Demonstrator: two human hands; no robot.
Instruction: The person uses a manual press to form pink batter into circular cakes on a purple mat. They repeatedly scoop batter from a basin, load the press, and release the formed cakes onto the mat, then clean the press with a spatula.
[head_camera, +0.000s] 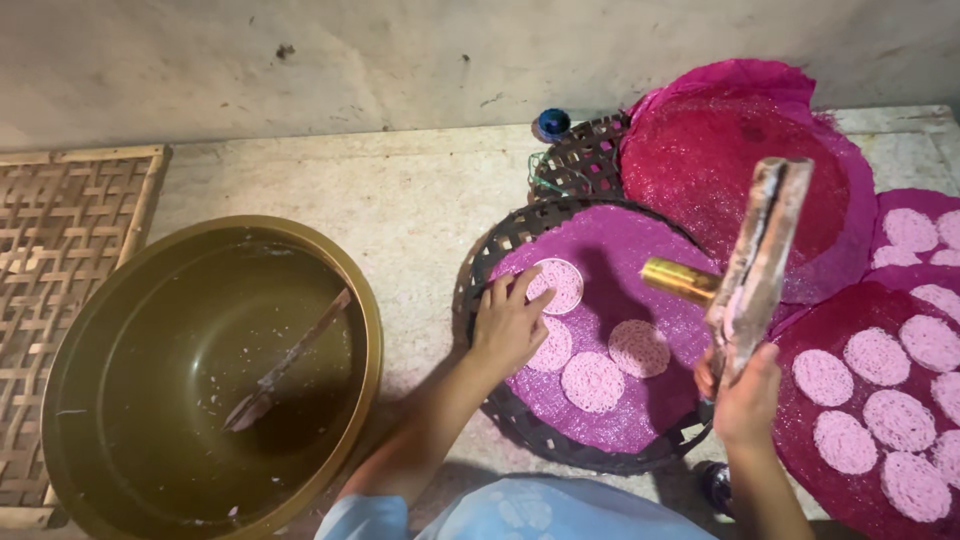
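My left hand (508, 322) rests on a round woven tray (520, 232) lined with purple mesh, fingertips touching a pale pink lacy disc (559, 284). Three more pink discs (594, 381) lie on the mesh beside it. My right hand (745, 392) grips a flat wooden press (760, 262) held upright over the tray's right side, with a brass cylinder (680, 280) sticking out of it toward the left.
A large brown basin (355, 290) with a spatula (290, 362) inside sits at the left. A bamboo mat (60, 230) lies at the far left. Red mesh trays (740, 170) and one with several pink discs (870, 400) stand at the right. A wall runs behind.
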